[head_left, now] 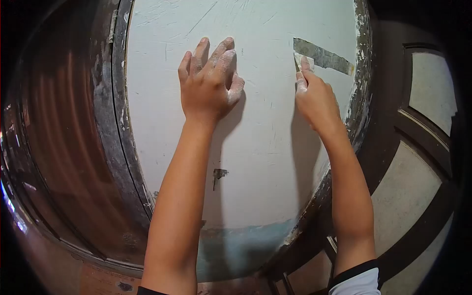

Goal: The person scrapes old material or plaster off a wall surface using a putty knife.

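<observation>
A white painted wall panel (265, 123) fills the middle of the head view, with thin scratches across its upper part. My left hand (209, 81) is up against it, fingers apart and dusted white, holding nothing. To the right, my right hand (317, 93) is closed around a small scraper (305, 62), its index finger pressed along the whitish blade. The blade lies at the left end of a bare dark-grey strip (327, 60), where the white coat is gone. The scraper's handle is mostly hidden in the hand.
A small bare patch (220, 174) shows lower on the panel, and a bluish-green band (241, 246) runs along its bottom. Worn dark wooden frames flank it. At left is a brown curtain-like surface (64, 137); at right, a dark panelled door (403, 132).
</observation>
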Motion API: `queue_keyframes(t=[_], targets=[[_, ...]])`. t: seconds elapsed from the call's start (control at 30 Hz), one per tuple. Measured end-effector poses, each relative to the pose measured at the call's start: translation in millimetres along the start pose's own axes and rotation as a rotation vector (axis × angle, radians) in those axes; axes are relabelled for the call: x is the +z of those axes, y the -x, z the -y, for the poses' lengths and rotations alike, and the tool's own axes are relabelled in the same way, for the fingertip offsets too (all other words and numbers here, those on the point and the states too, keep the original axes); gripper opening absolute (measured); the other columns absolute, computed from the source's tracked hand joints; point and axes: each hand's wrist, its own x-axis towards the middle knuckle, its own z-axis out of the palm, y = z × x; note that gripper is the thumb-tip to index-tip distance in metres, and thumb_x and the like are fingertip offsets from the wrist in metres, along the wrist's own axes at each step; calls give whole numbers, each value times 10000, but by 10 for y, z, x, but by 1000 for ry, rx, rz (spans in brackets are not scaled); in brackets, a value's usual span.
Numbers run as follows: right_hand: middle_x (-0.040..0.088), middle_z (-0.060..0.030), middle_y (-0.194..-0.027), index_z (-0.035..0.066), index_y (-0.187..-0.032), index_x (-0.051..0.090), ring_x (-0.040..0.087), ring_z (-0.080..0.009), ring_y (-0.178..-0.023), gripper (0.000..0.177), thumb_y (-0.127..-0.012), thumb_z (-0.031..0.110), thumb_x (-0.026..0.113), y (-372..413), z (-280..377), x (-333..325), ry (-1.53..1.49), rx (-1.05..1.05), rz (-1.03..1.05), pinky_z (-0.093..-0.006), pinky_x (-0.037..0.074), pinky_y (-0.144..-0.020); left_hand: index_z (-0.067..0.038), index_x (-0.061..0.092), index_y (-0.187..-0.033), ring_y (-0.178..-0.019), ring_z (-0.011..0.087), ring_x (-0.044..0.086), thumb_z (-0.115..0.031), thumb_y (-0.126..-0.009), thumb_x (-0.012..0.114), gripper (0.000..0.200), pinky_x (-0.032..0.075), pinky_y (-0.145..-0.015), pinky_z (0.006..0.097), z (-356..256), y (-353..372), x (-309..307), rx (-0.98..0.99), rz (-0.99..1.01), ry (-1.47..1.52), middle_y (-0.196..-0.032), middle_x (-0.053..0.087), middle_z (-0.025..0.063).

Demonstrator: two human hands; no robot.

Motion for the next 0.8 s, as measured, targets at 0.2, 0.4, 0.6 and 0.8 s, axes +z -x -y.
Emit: queue_keyframes(t=[0.2, 0.4, 0.6, 0.8], targets=[[758, -234, -1131, 160, -1598, 466, 708, -458, -1058, 526, -1099, 323, 449, -101, 58, -70, 17, 30, 40, -564, 533, -984, -193, 711, -1247, -1497, 274, 452, -204, -835, 696, 413, 268, -1253, 506, 11, 2, 3, 1, 6, -9, -1508, 629, -110], [760, -238, -1118, 185, -1622, 432, 709, -457, -1066, 550, -1087, 311, 467, -21, 8, 26, 49, -6, 5, -571, 530, -987, -181, 706, -1198, -1478, 282, 465, -203, -820, 706, 379, 285, -1241, 523, 12, -8, 17, 10, -24, 5, -1489, 637, -104], [750, -255, -1135, 176, -1631, 413, 701, -468, -1082, 569, -1081, 305, 473, 13, -2, 2, 48, -13, 32, -586, 530, -984, -194, 704, -1246, -1491, 271, 456, -211, -827, 704, 420, 277, -1246, 509, 21, 8, 20, 5, 5, -12, -1515, 616, -131], [753, -272, -1057, 164, -1614, 438, 707, -482, -995, 541, -1095, 312, 453, 6, 8, 90, 31, -22, -54, -560, 533, -939, -196, 706, -1239, -1485, 274, 466, -203, -823, 706, 416, 281, -1241, 516, 25, 3, 33, 6, -19, -4, -1503, 629, -127]])
